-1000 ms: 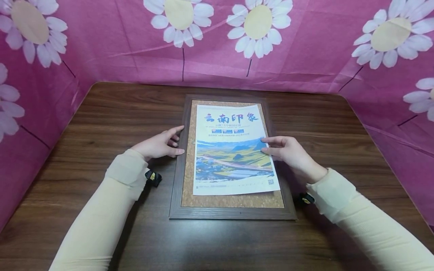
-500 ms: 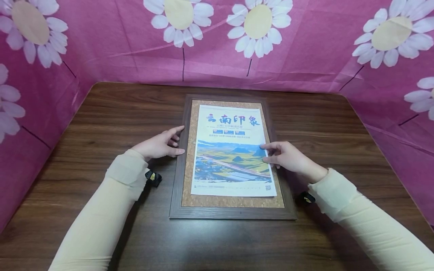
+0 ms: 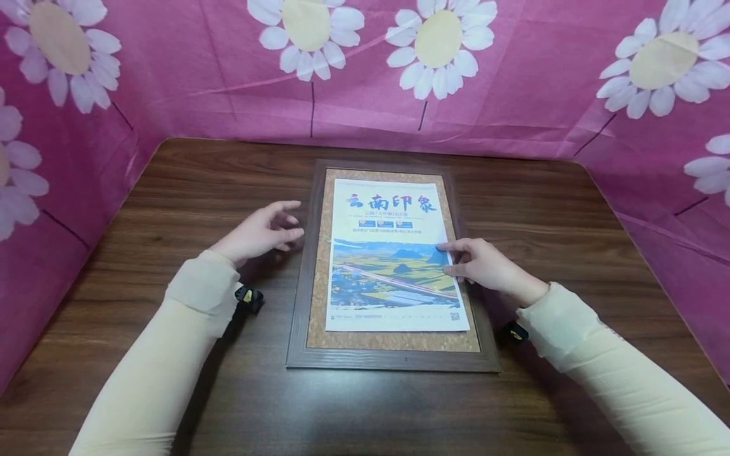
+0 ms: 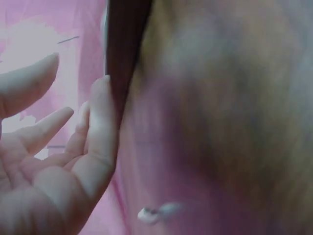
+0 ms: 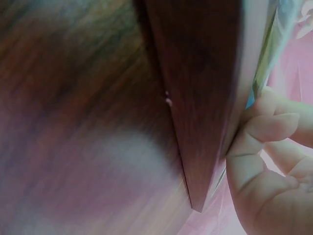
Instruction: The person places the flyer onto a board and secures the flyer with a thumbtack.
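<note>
A printed poster (image 3: 393,285) with a landscape picture and large characters lies on a cork board (image 3: 393,341) in a dark wooden frame (image 3: 393,360). My right hand (image 3: 485,263) holds the poster's right edge with thumb and index finger, the other fingers bent at the frame's side. Seen from the right wrist, that hand (image 5: 274,161) is against the frame's outer edge, by the paper. My left hand (image 3: 256,231) hovers just off the frame's left side, fingers loosely bent and holding nothing. In the left wrist view its fingers (image 4: 100,127) overlap the frame's dark side.
The frame lies on a brown wood-grain table (image 3: 188,190). A pink cloth (image 3: 188,76) with large white daisies surrounds the table's back and sides. A small black and yellow device (image 3: 249,297) is at the left wrist, another (image 3: 517,330) at the right.
The poster has turned slightly and lies straighter on the cork, its bottom right now flatter. My right hand has slid slightly toward me. My left hand has come off the frame to the left.
</note>
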Tool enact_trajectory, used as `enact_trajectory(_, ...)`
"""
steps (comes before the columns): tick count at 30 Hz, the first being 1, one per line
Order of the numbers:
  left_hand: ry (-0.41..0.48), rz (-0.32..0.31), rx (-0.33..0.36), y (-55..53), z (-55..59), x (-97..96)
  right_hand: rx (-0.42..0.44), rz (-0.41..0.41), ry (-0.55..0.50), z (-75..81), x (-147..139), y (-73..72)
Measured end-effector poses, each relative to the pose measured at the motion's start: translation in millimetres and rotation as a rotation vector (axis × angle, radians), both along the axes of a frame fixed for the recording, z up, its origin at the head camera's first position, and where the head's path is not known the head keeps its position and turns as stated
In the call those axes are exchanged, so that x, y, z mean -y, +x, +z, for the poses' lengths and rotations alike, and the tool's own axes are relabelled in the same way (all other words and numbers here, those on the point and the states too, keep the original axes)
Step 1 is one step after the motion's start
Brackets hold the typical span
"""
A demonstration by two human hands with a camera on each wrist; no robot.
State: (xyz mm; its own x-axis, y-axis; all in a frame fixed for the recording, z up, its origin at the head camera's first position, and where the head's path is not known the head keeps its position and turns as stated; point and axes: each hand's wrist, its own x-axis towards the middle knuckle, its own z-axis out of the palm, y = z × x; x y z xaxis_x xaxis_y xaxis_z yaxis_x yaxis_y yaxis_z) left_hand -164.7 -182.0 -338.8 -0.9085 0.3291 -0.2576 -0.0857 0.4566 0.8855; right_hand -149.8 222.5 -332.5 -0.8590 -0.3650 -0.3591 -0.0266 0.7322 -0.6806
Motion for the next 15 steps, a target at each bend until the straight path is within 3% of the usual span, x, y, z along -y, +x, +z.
enact_trajectory(6, -0.059, 0.099, -0.083, -0.4, 18.6, 17.9, -0.012, -0.007, -0.029, -0.2, 0, 0.3)
enact_trajectory(9, -0.113, 0.130, -0.105, 0.1, 21.4, 26.9, -0.003, -0.027, -0.061, -0.4, -3, -0.4)
enact_trajectory(15, -0.234, 0.152, -0.078, 1.6, 18.7, 41.6, 0.021, -0.129, -0.167, -1.8, -14, -9.3)
